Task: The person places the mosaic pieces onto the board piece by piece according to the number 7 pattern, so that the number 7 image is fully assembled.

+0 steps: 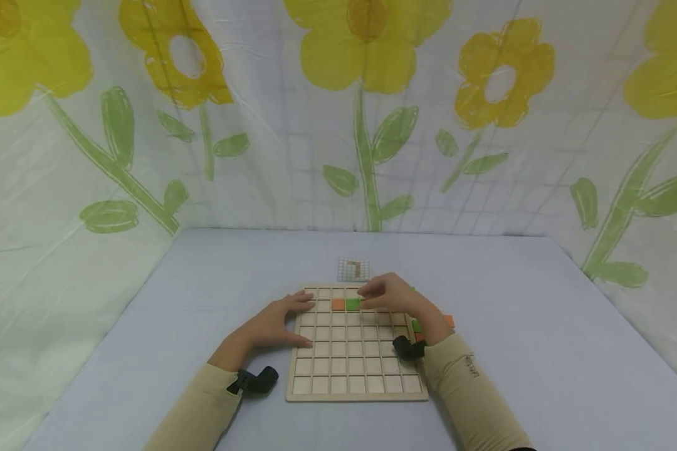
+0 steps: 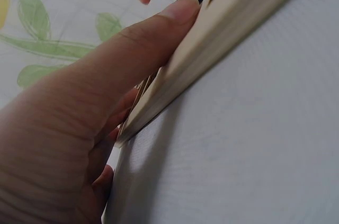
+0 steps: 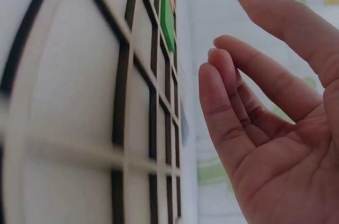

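A wooden grid board [image 1: 355, 397] lies on the table in front of me. In its second row from the far edge, an orange tile [image 1: 338, 304] and a green tile [image 1: 352, 304] sit side by side in neighbouring cells. My left hand [image 1: 267, 326] rests along the board's left edge, thumb and fingers spread; the left wrist view shows the thumb [image 2: 153, 33] on the wooden rim. Just right of the green tile, my right hand [image 1: 392, 294] hovers over the board. Its fingers [image 3: 220, 102] are loosely bent, thumb apart, with nothing between them in the right wrist view.
Beyond the board's far edge lies a small gridded card [image 1: 353, 269] with a few coloured squares. Several loose tiles, among them an orange one [image 1: 449, 321] and a green one [image 1: 416, 326], lie beside the board's right edge, partly behind my right forearm. A flowered curtain [image 1: 271, 156] hangs behind the table.
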`<state>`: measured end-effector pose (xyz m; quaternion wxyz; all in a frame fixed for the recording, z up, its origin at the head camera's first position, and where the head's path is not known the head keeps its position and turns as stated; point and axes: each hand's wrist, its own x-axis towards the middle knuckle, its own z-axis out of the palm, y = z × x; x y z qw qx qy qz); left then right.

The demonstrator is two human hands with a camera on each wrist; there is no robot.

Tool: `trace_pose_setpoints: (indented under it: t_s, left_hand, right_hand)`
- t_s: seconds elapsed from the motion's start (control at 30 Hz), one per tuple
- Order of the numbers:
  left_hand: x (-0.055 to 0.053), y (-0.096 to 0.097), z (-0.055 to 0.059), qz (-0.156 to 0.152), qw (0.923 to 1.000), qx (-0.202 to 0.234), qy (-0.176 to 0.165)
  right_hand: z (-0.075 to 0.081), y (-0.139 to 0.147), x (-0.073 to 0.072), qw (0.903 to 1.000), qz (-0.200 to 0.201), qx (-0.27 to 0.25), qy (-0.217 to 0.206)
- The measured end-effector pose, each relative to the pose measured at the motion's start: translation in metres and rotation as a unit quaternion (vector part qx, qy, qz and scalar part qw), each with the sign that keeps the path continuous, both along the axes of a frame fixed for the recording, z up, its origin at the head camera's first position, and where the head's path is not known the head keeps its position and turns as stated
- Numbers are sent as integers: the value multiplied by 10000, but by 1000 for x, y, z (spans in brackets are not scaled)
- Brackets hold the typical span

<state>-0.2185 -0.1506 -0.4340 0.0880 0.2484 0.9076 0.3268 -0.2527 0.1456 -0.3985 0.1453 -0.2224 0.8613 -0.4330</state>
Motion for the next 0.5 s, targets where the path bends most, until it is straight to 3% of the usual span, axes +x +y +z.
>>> trace_pose_setpoints:
  t_s: [0.27,0.5]
  left_hand:
    - [0,0,-1,-12,10000,70,-11]
    - [-1,0,-1,-36,9999,105,5]
  right_hand:
    - [5,27,1,9995,-228,170,-153]
    - [6,51,5,9988,-270,420,1]
